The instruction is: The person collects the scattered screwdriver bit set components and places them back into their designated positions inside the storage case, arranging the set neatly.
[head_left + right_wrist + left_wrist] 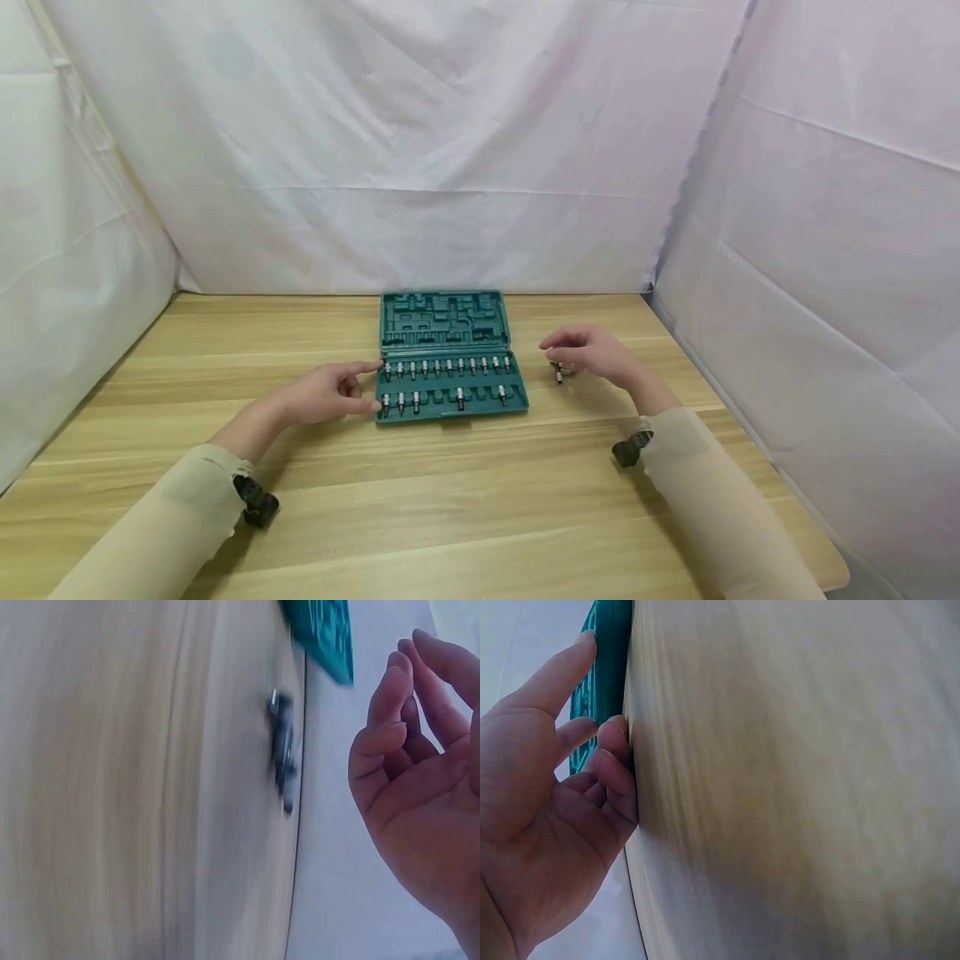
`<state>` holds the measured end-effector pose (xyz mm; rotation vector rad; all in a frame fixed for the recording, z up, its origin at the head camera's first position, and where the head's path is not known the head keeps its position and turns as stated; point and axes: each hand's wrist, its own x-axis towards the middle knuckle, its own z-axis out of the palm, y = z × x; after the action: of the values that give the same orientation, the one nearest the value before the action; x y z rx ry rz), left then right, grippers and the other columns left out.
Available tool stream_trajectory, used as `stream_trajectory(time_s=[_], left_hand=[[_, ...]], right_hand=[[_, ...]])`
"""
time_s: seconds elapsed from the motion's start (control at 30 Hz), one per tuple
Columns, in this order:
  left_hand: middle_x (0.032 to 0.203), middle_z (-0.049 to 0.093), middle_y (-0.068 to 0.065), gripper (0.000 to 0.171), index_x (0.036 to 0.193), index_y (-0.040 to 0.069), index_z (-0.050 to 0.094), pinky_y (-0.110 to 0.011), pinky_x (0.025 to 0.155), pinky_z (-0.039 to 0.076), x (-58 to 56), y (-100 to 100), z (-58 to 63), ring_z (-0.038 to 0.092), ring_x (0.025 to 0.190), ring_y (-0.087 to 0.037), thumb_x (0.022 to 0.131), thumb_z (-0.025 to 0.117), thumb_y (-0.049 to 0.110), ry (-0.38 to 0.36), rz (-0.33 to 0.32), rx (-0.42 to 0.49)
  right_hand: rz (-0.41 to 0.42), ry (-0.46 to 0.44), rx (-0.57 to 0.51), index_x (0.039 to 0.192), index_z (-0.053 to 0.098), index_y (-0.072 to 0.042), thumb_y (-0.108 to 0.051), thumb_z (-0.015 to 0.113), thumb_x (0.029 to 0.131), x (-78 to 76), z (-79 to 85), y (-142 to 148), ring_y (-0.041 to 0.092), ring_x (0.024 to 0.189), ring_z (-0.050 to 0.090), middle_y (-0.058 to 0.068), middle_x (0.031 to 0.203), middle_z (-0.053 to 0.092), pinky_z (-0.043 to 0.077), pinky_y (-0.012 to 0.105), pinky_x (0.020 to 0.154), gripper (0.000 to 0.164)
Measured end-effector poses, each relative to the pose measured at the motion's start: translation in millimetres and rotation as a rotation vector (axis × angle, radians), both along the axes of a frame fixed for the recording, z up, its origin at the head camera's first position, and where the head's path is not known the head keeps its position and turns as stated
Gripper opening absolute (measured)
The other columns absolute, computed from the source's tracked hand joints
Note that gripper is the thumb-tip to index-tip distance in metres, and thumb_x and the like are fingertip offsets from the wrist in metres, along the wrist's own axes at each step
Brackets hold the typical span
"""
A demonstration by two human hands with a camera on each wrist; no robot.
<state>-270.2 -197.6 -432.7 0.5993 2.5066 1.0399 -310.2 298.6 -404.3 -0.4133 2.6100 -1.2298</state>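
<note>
A green case of bit sockets (442, 383) lies unfolded on the table, its molded lid (442, 321) tipped back behind the tray. Silver-topped bit sockets (461, 367) fill the back row; the front row holds several, with vacant slots between them. My left hand (318, 396) is at the tray's left side, thumb at the front corner and straight index finger near the hinge; its other fingers bend inward. Over a small pile of bit sockets (559, 377) to the right of the case hovers my right hand (596, 354), fingers loosely bent and nothing visible between thumb and fingertips.
The wooden table (450, 517) ends at a white cloth (420, 167) hung behind it, with more cloth along both sides. The lid stands close to that back edge. A dark wrist camera (258, 502) sits at the left cuff, another (632, 450) at the right.
</note>
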Motion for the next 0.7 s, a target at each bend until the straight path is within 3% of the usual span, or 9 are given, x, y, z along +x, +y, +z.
stream_trajectory(time_s=[0.13,0.27,0.5,0.7], left_hand=[[0.099,0.065,-0.006,0.088,0.171,0.012,0.040,-0.031,0.068,0.047,0.0,-0.3,0.4,0.055,0.085,-0.021,0.100,0.082,0.043,0.004,0.000,-0.006],[0.099,0.065,-0.006,0.088,0.171,0.013,0.040,-0.031,0.069,0.047,-0.3,-0.3,0.6,0.056,0.086,-0.021,0.100,0.082,0.043,0.008,0.000,-0.014],[0.098,0.066,-0.006,0.088,0.171,0.012,0.040,-0.031,0.069,0.047,-0.8,-0.2,0.7,0.055,0.085,-0.021,0.100,0.082,0.044,0.007,-0.004,-0.008],[0.098,0.066,-0.006,0.088,0.171,0.012,0.040,-0.031,0.069,0.047,0.9,0.2,2.0,0.055,0.084,-0.021,0.100,0.082,0.043,0.002,-0.003,-0.005]], right_hand=[[-0.069,0.010,0.032,0.138,0.075,-0.010,-0.038,0.073,0.107,-3.6,-3.0,22.6,0.027,0.101,0.068,0.009,0.126,0.076,0.058,0.043,0.088,0.042],[-0.110,0.021,0.048,0.136,0.075,-0.008,-0.031,0.073,0.108,-8.3,-6.7,39.1,0.027,0.098,0.067,0.013,0.125,0.075,0.057,0.041,0.084,0.037],[-0.075,0.096,0.155,0.129,0.079,-0.008,-0.016,0.073,0.105,-16.5,-10.7,53.6,0.022,0.103,0.066,0.016,0.124,0.077,0.054,0.035,0.086,0.025],[-0.044,0.025,0.164,0.130,0.079,-0.007,-0.007,0.072,0.101,-22.2,-14.8,55.0,0.024,0.091,0.065,0.017,0.116,0.074,0.055,0.034,0.076,0.029]])
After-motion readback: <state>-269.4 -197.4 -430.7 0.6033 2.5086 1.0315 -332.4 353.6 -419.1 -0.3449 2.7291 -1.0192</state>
